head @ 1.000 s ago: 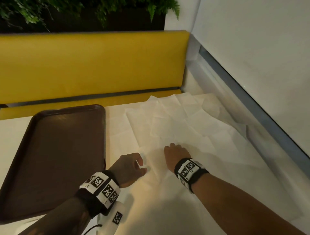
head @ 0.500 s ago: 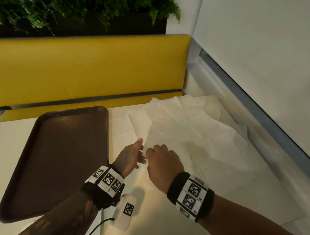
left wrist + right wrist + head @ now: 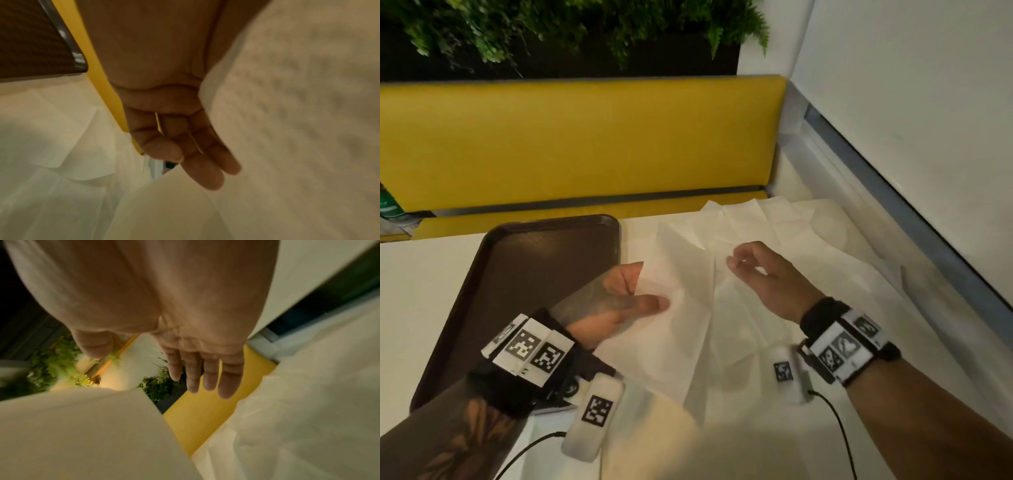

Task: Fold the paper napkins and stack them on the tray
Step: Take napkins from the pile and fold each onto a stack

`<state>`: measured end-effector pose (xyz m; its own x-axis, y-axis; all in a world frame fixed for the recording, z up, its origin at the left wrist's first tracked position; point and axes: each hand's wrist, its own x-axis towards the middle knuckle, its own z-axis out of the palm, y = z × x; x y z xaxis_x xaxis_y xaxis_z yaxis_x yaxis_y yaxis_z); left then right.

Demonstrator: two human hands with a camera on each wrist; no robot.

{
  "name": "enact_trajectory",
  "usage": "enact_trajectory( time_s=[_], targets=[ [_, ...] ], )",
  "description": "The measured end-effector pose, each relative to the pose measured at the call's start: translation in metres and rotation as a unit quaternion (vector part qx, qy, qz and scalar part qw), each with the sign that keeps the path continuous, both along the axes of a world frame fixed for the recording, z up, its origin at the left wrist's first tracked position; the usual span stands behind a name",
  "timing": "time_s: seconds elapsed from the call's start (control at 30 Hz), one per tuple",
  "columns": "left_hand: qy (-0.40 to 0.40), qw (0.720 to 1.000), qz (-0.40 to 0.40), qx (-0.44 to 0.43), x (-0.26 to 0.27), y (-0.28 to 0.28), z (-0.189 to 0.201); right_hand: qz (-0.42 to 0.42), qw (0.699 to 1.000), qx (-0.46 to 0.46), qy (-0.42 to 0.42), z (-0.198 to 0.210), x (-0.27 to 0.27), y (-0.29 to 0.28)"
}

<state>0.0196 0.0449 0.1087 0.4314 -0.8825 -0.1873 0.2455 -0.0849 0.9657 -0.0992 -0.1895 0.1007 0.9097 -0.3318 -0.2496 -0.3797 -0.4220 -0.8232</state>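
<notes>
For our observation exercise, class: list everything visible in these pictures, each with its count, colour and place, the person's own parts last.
Plastic serving tray: one, dark brown, left on table, bare.
Thin paper napkins: several, white, unfolded, overlapping right of tray.
Lifted napkin: one, white, held up.
Table: one, cream.
Padded bench seat: one, yellow, behind table.
Fern plants: green, above bench.
Wall: white, right.
Left hand: pinches lifted napkin.
Right hand: relaxed, over napkins.

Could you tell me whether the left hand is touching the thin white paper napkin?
Touching: head view shows left hand pinching the lifted napkin, thumb over its edge.
</notes>
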Motion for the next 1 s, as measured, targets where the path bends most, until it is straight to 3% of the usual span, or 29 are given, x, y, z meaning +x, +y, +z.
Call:
enact_trajectory(
  time_s=[0.2,0.43,0.57,0.67,0.8,0.87,1.0],
  targets=[
    [0.024,0.997,-0.08,0.003,0.006,0.004,0.004,0.073,0.983,0.168,0.011,0.004,0.024,0.018],
    [0.038,0.995,0.085,0.027,0.024,0.02,-0.014,0.079,0.941,0.32,-0.082,0.016,0.013,0.001],
    [-0.108,0.972,0.144,0.148,0.026,0.017,-0.025,0.06,0.958,0.241,-0.141,0.025,0.011,0.002],
    [-0.227,0.955,0.083,0.171,0.022,0.018,-0.022,0.04,0.971,0.177,-0.157,0.025,0.014,0.008],
    [-0.215,0.966,-0.037,0.138,0.006,0.009,-0.015,0.065,0.972,0.156,-0.163,0.028,0.016,0.014],
    [-0.24,0.956,-0.05,0.162,0.001,-0.003,-0.019,0.093,0.972,0.147,-0.159,0.032,0.016,0.016],
    [-0.177,0.977,-0.05,0.109,-0.005,-0.021,-0.023,0.121,0.968,0.151,-0.161,0.041,0.014,0.013]
  ],
)
